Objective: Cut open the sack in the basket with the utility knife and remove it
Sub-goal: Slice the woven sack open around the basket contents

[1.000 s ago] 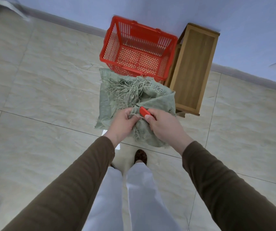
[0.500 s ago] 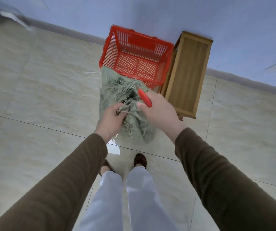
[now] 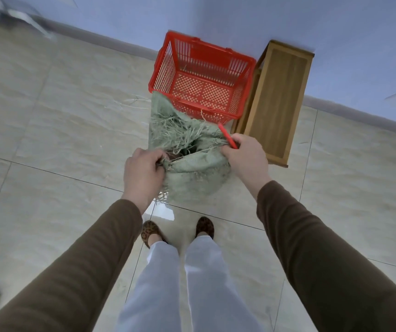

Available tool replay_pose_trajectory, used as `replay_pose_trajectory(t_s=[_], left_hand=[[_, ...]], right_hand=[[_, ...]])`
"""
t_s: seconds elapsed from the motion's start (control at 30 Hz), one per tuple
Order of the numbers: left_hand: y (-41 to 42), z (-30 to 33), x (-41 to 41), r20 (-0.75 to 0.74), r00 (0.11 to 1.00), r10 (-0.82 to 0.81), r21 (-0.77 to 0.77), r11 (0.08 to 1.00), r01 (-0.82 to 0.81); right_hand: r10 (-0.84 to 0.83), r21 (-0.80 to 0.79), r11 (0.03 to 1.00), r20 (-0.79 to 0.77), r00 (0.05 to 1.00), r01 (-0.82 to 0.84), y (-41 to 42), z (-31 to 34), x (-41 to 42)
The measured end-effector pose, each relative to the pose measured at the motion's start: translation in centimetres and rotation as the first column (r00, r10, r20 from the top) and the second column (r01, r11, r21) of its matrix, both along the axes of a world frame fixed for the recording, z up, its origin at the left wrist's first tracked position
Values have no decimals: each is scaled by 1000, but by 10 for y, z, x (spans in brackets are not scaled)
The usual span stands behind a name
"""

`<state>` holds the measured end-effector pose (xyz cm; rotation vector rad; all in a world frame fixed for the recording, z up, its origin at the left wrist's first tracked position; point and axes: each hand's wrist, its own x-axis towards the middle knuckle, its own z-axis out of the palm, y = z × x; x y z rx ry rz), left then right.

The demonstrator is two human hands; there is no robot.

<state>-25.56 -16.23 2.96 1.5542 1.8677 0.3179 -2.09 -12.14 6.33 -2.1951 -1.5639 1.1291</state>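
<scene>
A green woven sack [image 3: 192, 173] with frayed, shredded threads hangs in the air between my hands, in front of the red plastic basket [image 3: 201, 58]. The sack's mouth gapes open, showing a dark hollow. My left hand [image 3: 141, 173] grips the sack's left edge. My right hand [image 3: 244, 159] pinches the right edge and also holds the red utility knife [image 3: 228, 137], which sticks up toward the basket. The basket stands on the floor against the wall with nothing in it but a stray thread or two.
A low wooden stool [image 3: 278, 101] stands right of the basket, close to my right hand. Loose pale threads [image 3: 130, 103] lie on the tiled floor left of the basket. My two feet [image 3: 177, 231] are below the sack. The blue wall runs behind.
My hands have moved apart, stretching the sack's mouth open where it was bunched before. The knife has swung out to the right with my right hand.
</scene>
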Motion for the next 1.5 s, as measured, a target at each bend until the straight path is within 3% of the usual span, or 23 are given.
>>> replay_pose_trajectory(t_s=[0.07, 0.13, 0.2, 0.27, 0.33, 0.4, 0.43, 0.47, 0.5, 0.53, 0.57, 0.6, 0.63, 0.7, 0.77, 0.87, 1.0, 1.1, 1.13, 1.2, 1.37, 1.43, 1.5], left_hand=[[-2, 1, -4, -174, 985, -18, -52, 999, 9], [-1, 6, -8, 11, 982, 191, -166, 968, -186], [7, 10, -4, 162, 922, 353, -125, 934, -335], [22, 17, 14, 48, 960, 276, -124, 955, -268], [37, 12, 35, -42, 979, 198, -236, 951, -202], [47, -3, 47, -28, 959, 283, -299, 913, -278], [51, -13, 47, 74, 909, 411, -313, 875, -370], [53, -23, 43, 233, 777, 585, -365, 793, -488], [54, -30, 39, 360, 574, 735, -479, 674, -563], [52, -36, 35, 426, 402, 811, -579, 585, -568], [48, -42, 32, 467, 301, 832, -632, 552, -544], [44, -42, 31, 498, 270, 824, -648, 561, -515], [38, -38, 31, 527, 295, 797, -628, 599, -497], [30, -28, 33, 583, 317, 748, -589, 658, -468], [23, -21, 35, 625, 303, 719, -595, 690, -412], [18, -16, 35, 669, 371, 645, -553, 764, -331], [16, -13, 19, 690, 515, 508, -404, 861, -308], [14, -14, 2, 540, 775, 330, -333, 929, -163], [15, -16, -3, 489, 810, 323, -319, 931, -178], [20, -13, -8, 553, 735, 393, -309, 916, -257], [38, 0, -1, 761, 303, 573, -476, 811, -339], [43, -1, 3, 736, 276, 618, -511, 775, -371], [43, -5, 2, 690, 406, 599, -483, 799, -359]], right_hand=[[-81, -20, 997, -145, 986, 79, -2, 1, 1], [-119, -50, 993, -288, 950, 109, -4, 6, 0], [-111, -59, 994, -364, 925, 96, -7, 12, -5], [-96, -73, 995, -411, 906, 72, -10, 17, -11], [-64, -94, 995, -454, 889, 24, -14, 23, -15], [-23, -124, 991, -487, 873, -43, -18, 27, -13], [-31, -163, 985, -493, 870, -57, -19, 28, -10], [-61, -218, 974, -481, 874, -52, -20, 27, -4], [-113, -284, 958, -448, 887, -21, -19, 24, 3], [-143, -322, 947, -364, 921, 20, -18, 20, 9], [-99, -300, 954, -211, 972, 32, -17, 16, 14], [-19, -213, 977, -35, 999, 11, -16, 13, 14], [40, -95, 995, 71, 997, -34, -16, 14, 11], [144, 43, 988, 25, 989, -145, -13, 13, -10], [256, -25, 966, -63, 965, -258, -9, 8, -38], [351, -84, 934, 38, 935, -347, 0, -14, -63], [135, -55, 989, -6, 991, -136, 24, -31, -57], [-10, -121, 993, -185, 983, -12, 41, -26, -41], [-45, -156, 988, -270, 962, 3, 43, -20, -37], [-91, -229, 973, -442, 893, -14, 47, -11, -30], [-191, -341, 940, -517, 834, 4, 52, -6, -30], [-289, -345, 929, -449, 846, 134, 56, -6, -31], [-369, -351, 906, -382, 847, 236, 60, -5, -30]])
